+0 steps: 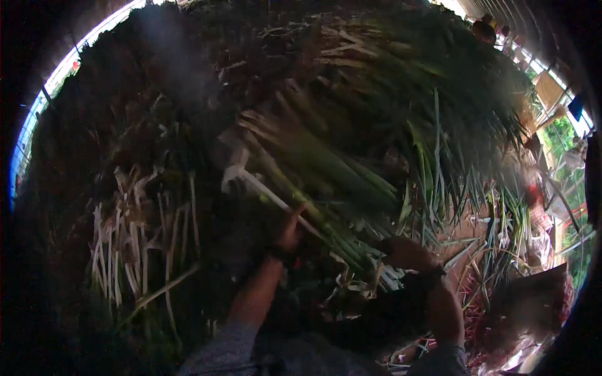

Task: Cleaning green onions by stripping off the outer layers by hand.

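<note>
In front of me, my left hand is closed around a long green onion. Its white root end points up and to the left, and its green leaves run down to the right. My right hand is farther right, close to the leaf ends. Shadow and motion blur hide its fingers, so its grip cannot be made out. More loose green onions lie just beyond my hands. Dry peeled leaves and trimmings sit below, between my two forearms.
A large dark heap of green onions rises ahead and to the right. On the left is a group of onions with white stalks. A dark board-like panel stands at the lower right, beside reddish litter.
</note>
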Motion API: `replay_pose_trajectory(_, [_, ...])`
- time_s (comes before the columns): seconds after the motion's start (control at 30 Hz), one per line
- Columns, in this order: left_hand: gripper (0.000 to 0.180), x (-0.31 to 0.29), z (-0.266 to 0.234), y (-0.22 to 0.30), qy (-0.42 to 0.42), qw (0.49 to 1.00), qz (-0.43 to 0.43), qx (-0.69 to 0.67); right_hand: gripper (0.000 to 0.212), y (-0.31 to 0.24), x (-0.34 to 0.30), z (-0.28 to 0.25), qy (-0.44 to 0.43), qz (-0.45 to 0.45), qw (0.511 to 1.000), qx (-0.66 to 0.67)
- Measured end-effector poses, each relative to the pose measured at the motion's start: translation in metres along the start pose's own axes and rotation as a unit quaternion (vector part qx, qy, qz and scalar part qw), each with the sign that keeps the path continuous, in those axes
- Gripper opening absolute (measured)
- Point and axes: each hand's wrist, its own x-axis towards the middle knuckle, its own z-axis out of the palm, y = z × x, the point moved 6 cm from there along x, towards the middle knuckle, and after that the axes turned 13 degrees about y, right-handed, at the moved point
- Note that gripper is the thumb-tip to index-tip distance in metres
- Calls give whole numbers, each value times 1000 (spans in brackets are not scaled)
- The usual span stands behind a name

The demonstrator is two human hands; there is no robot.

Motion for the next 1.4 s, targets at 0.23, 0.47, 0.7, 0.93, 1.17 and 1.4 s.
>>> replay_pose_trajectory(0.23, [70,-18,12,-45,46,947,-302,-100,38,12,-2,22,95,-15,995,-8])
replay_pose_trajectory(0.47, [83,-13,5,-10,-60,981,-182,-27,37,-3,31,34,131,-71,989,2])
replay_pose_trajectory(0.7, [46,-2,15,-39,84,953,-228,-180,38,-29,50,21,127,-65,990,-14])
replay_pose_trajectory(0.93, [46,-33,34,-17,-53,954,-105,274,38,-8,26,14,56,-43,997,9])
replay_pose_trajectory(1.17, [54,-60,25,48,-76,972,147,166,40,-23,5,1,12,-56,998,-21])
replay_pose_trajectory(1.4, [61,-31,17,49,61,958,-268,-86,37,38,-36,25,-54,-11,997,-57])
